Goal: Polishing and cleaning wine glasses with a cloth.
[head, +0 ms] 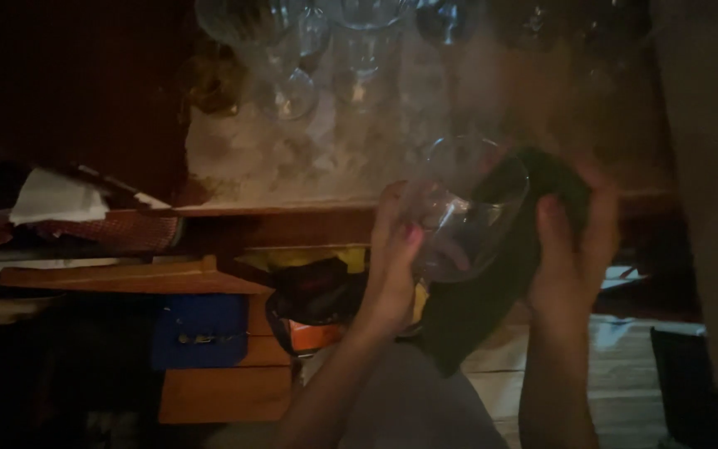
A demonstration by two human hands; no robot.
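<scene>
The dark, soft polishing cloth (492, 274) is the largest thing in the work: it hangs below both hands and is stuffed up into the clear, round-bowled drinking glass (463, 212). To wipe well, in my judgement, the glass wants a steady cradle with light pressure on its thin wall, while the cloth turns inside and over the rim so no patch is missed.

The left hand (392, 258) rises from a bent forearm, its fingers curled closed around the side of the glass, which tilts with its mouth towards the right hand (571, 249). That hand is closed on a bunch of cloth, thumb forward, just beside the rim.

Beyond both hands, a row of clear stemmed glasses (292, 50) stands on a pale wooden shelf (292, 208).
</scene>
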